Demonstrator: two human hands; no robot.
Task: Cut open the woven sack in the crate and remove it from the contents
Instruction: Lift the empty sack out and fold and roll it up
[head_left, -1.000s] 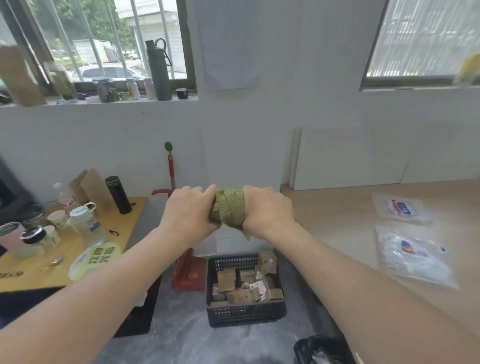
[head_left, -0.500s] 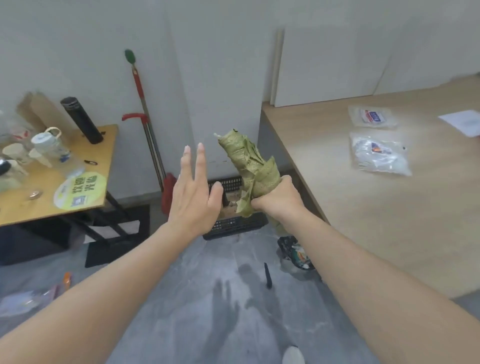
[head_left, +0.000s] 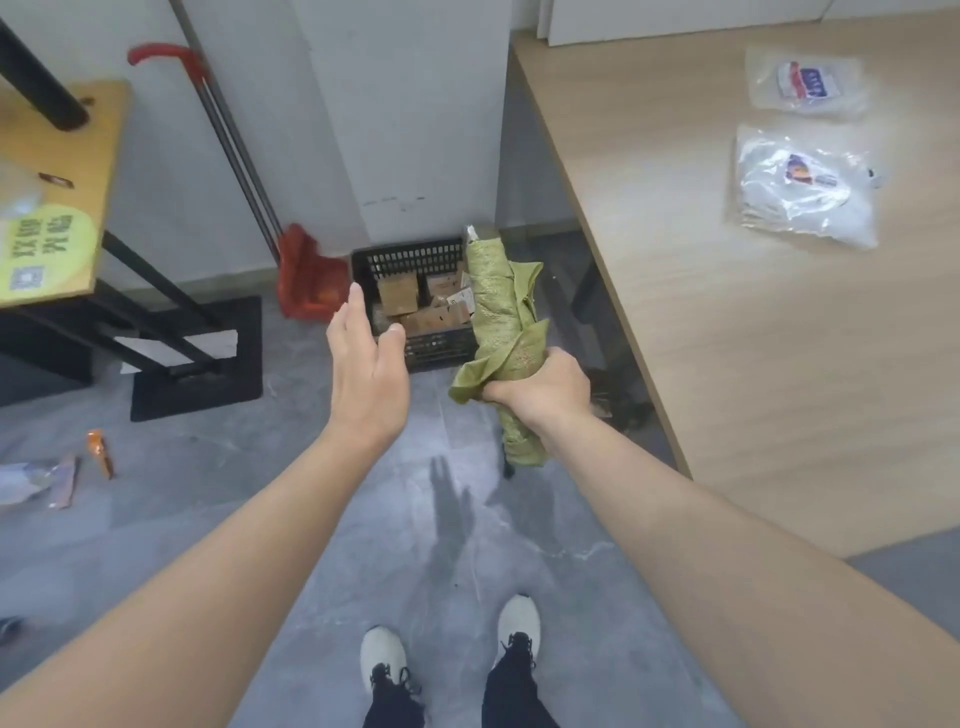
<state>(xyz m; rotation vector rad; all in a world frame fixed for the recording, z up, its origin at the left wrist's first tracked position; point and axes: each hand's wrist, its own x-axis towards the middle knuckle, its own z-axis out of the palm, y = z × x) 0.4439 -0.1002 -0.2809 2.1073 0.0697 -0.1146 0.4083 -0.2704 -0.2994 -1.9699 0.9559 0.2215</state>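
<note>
The green woven sack (head_left: 500, 306) is rolled into a tight bundle and stands nearly upright in the air, above the floor. My right hand (head_left: 540, 387) grips it near its lower part, with a short end hanging below the fist. My left hand (head_left: 366, 364) hovers to the left of the bundle, fingers straight, holding nothing and apart from the sack. Behind both hands a black slatted crate (head_left: 410, 257) sits on the floor against the wall, with several small brown cardboard boxes (head_left: 397, 293) inside it.
A wooden table (head_left: 727, 312) fills the right side, with two clear plastic bags (head_left: 805, 192) on it. A red dustpan (head_left: 309, 275) leans at the wall left of the crate. A yellow desk (head_left: 57, 208) stands at the left. An orange cutter (head_left: 101, 452) lies on the grey floor.
My left hand let go of the rolled sack and opened. The right hand alone now holds it upright. My view has tilted down to the floor and my feet.
</note>
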